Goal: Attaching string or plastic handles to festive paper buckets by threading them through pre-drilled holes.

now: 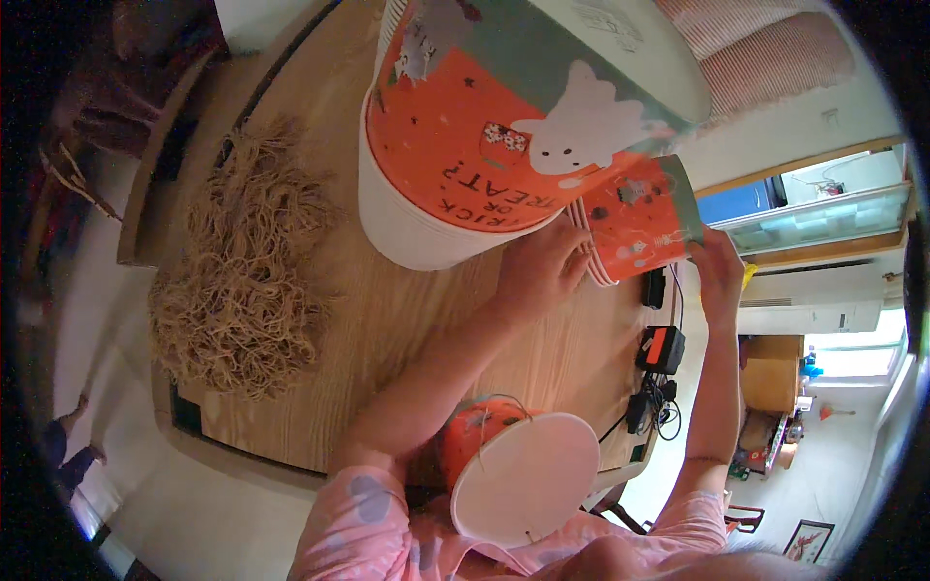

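Observation:
Both hands are on a short stack of nested orange and green paper buckets (639,218) with Halloween pictures, tilted on its side above the table. My left hand (542,266) closes its fingers on the layered white rims. At the other end, my right hand (717,271) grips the green base edge. Just left of them stands a much larger-looking stack of similar buckets (475,136), a white ghost figure printed on its side. Close to my chest is one more orange bucket (528,474), its pale round face toward me and a thin cord near its rim.
A heap of loose brown twine cords (252,281) covers the left part of the wooden table (417,358). Toward the right edge lie a black and orange box (661,349) and tangled black cables (664,402). A striped cushion-like fabric (765,58) is at the upper right.

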The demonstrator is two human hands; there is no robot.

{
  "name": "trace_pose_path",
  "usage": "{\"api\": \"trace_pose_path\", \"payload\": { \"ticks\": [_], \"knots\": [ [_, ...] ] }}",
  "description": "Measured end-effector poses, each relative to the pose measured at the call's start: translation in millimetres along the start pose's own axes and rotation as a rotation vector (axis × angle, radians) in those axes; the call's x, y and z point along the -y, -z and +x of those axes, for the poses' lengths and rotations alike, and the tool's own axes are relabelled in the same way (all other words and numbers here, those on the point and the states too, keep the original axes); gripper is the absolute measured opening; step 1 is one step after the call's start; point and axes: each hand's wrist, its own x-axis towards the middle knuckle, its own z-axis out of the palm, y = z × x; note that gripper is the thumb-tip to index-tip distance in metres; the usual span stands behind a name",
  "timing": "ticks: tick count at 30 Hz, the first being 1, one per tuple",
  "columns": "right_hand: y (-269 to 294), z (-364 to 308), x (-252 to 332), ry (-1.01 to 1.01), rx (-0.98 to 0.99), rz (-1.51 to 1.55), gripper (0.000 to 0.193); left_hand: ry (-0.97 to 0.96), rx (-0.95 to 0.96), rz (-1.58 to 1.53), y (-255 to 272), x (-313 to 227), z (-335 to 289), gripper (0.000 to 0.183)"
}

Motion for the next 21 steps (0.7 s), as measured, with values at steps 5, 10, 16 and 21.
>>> {"api": "trace_pose_path", "payload": {
  "ticks": [5, 10, 16, 21],
  "knots": [
    [-1, 1, 4, -0.030, -0.003, -0.065, 0.026, 0.032, 0.034, -0.009, -5, 7, -1, 0.019],
    [-3, 3, 8, -0.034, 0.020, -0.085, 0.026, -0.028, 0.051, 0.052, -3, 8, -1, 0.016],
    [-1, 3, 7, -0.036, 0.026, -0.086, 0.028, -0.006, 0.083, 0.020, -6, 10, -6, 0.013],
    [-5, 3, 14, -0.049, -0.006, -0.089, 0.027, 0.364, 0.015, -0.154, -10, 16, -6, 0.011]
  ]
}}
